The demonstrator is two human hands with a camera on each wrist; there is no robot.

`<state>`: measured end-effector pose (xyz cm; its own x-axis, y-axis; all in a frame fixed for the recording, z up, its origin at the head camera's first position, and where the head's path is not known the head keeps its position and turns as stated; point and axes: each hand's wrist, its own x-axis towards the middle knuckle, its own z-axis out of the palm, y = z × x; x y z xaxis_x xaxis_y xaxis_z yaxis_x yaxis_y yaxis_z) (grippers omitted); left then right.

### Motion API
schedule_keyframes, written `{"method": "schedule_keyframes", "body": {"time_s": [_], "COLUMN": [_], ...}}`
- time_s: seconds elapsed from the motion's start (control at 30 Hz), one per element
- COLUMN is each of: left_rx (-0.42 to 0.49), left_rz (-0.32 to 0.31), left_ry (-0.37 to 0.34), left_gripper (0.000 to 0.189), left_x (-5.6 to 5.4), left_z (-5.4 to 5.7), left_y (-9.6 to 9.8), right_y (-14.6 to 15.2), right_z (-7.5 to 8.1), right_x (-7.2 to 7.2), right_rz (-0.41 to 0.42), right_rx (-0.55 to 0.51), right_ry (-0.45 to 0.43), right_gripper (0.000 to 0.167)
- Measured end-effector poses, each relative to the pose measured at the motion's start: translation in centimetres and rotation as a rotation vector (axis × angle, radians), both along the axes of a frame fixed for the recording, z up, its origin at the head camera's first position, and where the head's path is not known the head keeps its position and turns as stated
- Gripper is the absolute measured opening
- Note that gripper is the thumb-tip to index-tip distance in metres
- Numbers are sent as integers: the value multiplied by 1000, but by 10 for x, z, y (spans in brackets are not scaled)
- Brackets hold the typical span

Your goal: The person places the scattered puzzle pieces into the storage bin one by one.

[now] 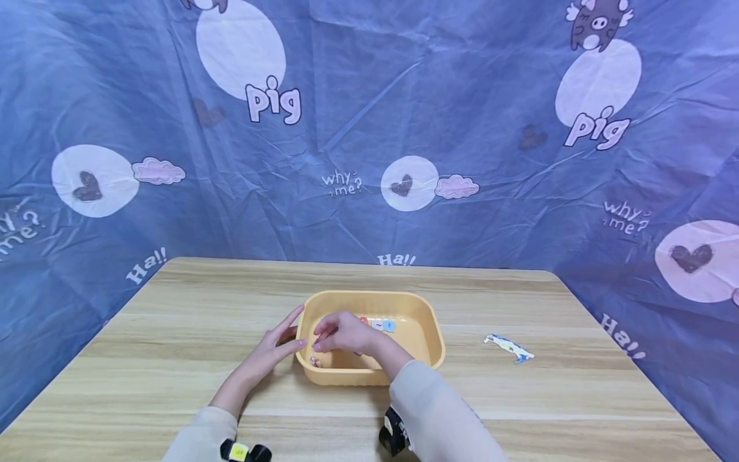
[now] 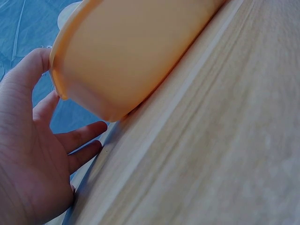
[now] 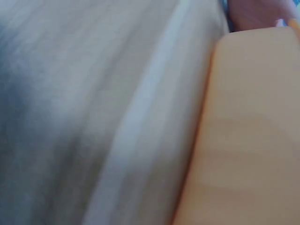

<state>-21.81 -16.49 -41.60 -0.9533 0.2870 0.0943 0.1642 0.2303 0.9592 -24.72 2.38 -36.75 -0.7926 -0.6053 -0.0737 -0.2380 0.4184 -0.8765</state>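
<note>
A yellow plastic bin [image 1: 427, 324] sits on the table, small colourful flat pieces on its floor. My left hand [image 1: 267, 354] is at its left end; the thumb reaches onto the rim and the other fingers spread along the outside. In the left wrist view the left hand [image 2: 42, 136] shows its thumb and one finger touching the rim. Inside the bin's left part my right hand [image 1: 344, 332] has curled fingers, with a small reddish piece [image 1: 316, 340] between thumb and fingertips. The right wrist view shows mainly the bin's outer wall [image 3: 248, 126], not that hand's fingertips.
A light blue piece [image 1: 389, 326] lies near the bin's back wall, and a reddish one [image 1: 315, 362] in its front left corner. Right of the bin, a torn blue-and-white wrapper [image 1: 509, 347] lies on the wooden table [image 1: 508, 404]. A patterned blue cloth [image 1: 358, 128] hangs behind.
</note>
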Motion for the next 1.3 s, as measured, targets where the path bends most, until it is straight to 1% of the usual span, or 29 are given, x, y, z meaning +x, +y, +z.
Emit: {"method": "schedule_keyframes", "body": {"time_s": [0.17,0.3,0.5,0.57,0.7,0.8,0.93,1.1,1.3], "left_rx": [27,43,32,33,32,30,36,31,35], "left_rz": [-25,-24,-5,0,6,2,1,13,10], "left_ry": [20,9,2,-2,-5,0,0,-13,-24], "left_gripper": [64,65,64,64,64,64,63,63,63], "left_x": [-1,-1,0,0,0,0,2,2,1], "left_z": [0,0,1,1,2,3,4,3,2], "left_y": [-1,-1,-2,-2,-2,-2,-1,0,1], "right_y": [6,13,24,29,37,46,59,77,97], "right_z": [12,21,34,39,58,60,51,56,66], "right_x": [-4,-8,-10,-10,1,0,-9,-7,0], "right_rz": [-7,-14,-18,-12,-3,-3,-15,-55,-104], "right_rx": [-31,-77,-58,-65,-113,-154,-197,-227,-209], "right_ry": [13,13,51,62,55,44,42,57,96], "right_gripper": [28,32,34,34,32,32,34,36,37]}}
